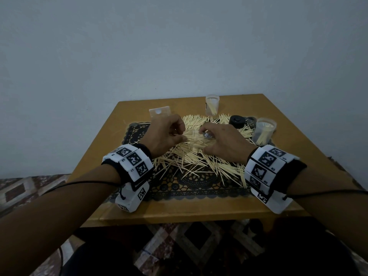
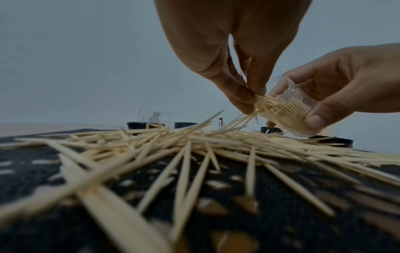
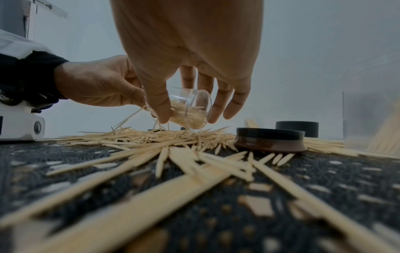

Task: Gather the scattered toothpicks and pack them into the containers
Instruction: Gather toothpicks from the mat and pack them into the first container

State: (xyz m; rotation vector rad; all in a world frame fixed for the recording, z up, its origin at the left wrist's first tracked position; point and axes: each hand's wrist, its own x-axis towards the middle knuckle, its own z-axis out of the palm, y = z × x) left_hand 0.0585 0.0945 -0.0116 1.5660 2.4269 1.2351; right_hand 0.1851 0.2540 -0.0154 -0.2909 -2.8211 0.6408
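While the right hand [image 2: 337, 89] grips a small clear plastic container [image 3: 190, 109] tipped sideways, the left hand [image 2: 227, 59] pinches a bundle of pale wooden toothpicks [image 2: 266, 106] at its mouth. Light, stiff and slippery, they probably fan unless pinched mid-length; most lie loose below.

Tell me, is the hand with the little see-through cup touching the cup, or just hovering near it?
Touching. In the right wrist view, the right hand has its thumb and fingers wrapped around the tilted clear container, with no gap showing. The left wrist view shows the same grip.
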